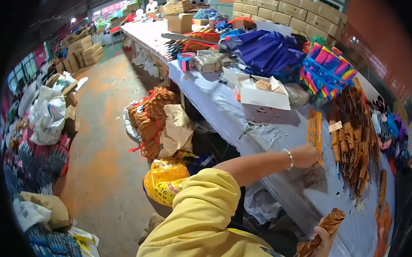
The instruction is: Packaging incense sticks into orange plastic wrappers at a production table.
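My left hand (305, 157), with a beaded bracelet at the wrist, is reached out over the table. Its fingers are closed at the lower end of a flat, printed orange packaging sleeve (314, 127). At the lower right my right hand (326, 236) is wrapped round a folded brown umbrella (333, 220), tilted with its bunched end up. Beyond the left hand lies a pile of folded brown umbrellas (351, 143) with thin dark shafts showing, and a small paper tag (335, 126) rests on it. More brown fabric (383, 219) hangs along the table's right side.
The table (219, 112) has a pale cover. On it are an open white box (265, 98), a purple umbrella bundle (269, 50), rainbow umbrellas (327, 70) and tape rolls (186, 61). Brown bundles (152, 114) and a yellow bag (164, 178) stand beside it. Cartons (293, 12) line the wall.
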### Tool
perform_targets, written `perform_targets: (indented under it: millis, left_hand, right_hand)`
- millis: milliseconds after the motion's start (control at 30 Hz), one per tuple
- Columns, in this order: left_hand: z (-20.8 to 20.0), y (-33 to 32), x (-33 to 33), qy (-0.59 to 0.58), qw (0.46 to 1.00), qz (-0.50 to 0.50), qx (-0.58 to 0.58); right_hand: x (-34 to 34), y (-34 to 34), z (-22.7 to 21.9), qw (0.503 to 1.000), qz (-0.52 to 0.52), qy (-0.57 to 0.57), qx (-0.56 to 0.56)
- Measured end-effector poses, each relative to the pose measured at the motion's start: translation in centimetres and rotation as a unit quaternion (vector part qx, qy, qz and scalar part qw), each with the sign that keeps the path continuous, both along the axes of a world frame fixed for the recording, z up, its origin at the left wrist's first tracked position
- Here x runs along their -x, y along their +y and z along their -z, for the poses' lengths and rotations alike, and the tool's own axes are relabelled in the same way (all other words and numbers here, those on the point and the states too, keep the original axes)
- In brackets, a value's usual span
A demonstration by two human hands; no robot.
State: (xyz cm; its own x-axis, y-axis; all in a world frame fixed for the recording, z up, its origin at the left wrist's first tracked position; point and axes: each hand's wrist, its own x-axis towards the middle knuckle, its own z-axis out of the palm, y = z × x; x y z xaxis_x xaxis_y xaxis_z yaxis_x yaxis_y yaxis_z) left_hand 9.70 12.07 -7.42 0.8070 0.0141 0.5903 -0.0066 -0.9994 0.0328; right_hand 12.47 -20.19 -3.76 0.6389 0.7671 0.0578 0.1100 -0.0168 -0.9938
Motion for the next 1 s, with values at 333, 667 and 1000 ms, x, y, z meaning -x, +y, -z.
perform_targets:
  millis: [333, 667, 1000]
  left_hand:
    - [-2.0, -8.4, 6.5, -0.026, 0.976, 0.179, 0.121]
    - [-0.8, -8.4, 7.4, -0.062, 0.960, 0.191, 0.196]
    - [-1.2, -8.5, 7.5, -0.027, 0.964, 0.210, 0.160]
  right_hand:
    - [2.5, 3.2, -2.4, 0.999, 0.031, 0.001, 0.007]
    - [1.0, 3.7, -1.9, 1.000, -0.008, -0.002, 0.028]
    - [1.1, 3.3, -1.7, 0.997, -0.048, 0.049, 0.035]
